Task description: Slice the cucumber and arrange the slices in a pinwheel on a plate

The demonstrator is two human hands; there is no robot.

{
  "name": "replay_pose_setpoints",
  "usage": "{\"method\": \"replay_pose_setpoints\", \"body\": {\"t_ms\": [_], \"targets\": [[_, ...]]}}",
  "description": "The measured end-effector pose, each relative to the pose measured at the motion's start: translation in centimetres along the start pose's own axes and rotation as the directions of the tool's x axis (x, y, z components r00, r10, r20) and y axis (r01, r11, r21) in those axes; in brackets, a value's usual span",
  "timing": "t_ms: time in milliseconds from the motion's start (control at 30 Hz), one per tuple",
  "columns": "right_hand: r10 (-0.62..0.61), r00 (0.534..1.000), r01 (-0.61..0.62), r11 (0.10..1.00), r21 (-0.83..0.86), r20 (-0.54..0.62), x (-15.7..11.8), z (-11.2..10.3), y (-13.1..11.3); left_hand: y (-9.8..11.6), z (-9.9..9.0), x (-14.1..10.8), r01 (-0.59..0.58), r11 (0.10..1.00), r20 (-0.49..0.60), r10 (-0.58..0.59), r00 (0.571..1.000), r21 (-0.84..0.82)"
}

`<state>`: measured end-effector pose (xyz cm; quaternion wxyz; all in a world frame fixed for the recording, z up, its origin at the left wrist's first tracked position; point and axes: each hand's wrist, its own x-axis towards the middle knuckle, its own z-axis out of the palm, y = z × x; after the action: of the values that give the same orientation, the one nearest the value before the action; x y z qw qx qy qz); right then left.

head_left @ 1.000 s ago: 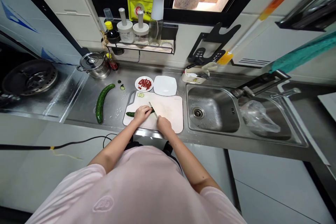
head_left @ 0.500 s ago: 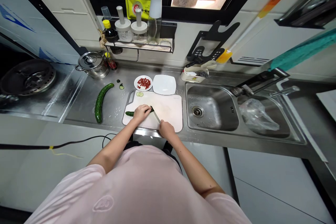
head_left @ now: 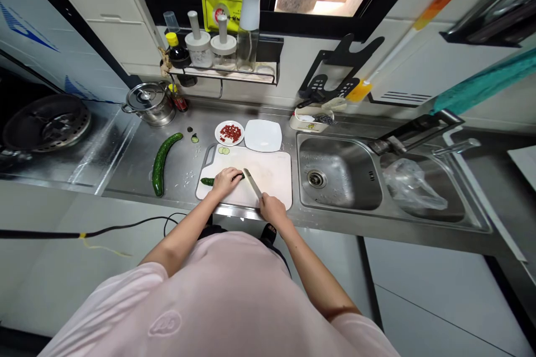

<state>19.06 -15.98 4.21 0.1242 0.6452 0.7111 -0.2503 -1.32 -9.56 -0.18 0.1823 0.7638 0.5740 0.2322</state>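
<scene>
On the white cutting board [head_left: 268,170] lies a piece of cucumber [head_left: 207,181], its two ends showing on either side of my left hand [head_left: 226,181]. The fingers of that hand are closed over it, hiding its middle. My right hand [head_left: 273,210] is wrapped round the handle of a kitchen knife [head_left: 252,183]. The blade points up and left, just right of the cucumber's cut end and apart from it. A few pale cucumber slices [head_left: 224,150] rest at the board's upper left. Left of the board, a long whole cucumber [head_left: 161,164] lies on the counter.
Behind the board stand a small plate [head_left: 218,133] of chopped red pieces and a square white plate [head_left: 263,135]. A double sink [head_left: 340,173] is on the right, with a plastic bag [head_left: 412,184] in it. A steel pot [head_left: 149,105] and a wok [head_left: 46,122] are at left.
My right hand has moved slightly right and back towards me, taking the knife away from the cucumber's end. My left hand stays on the cucumber.
</scene>
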Motion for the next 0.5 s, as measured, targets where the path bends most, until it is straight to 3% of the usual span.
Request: {"method": "replay_pose_setpoints", "body": {"t_ms": [500], "targets": [[0.079,0.995,-0.08,0.997,-0.013,-0.06,-1.0,-1.4,0.3,-0.1,-0.5,-0.4,0.04,0.997,-0.055,-0.044,0.998,-0.071]]}}
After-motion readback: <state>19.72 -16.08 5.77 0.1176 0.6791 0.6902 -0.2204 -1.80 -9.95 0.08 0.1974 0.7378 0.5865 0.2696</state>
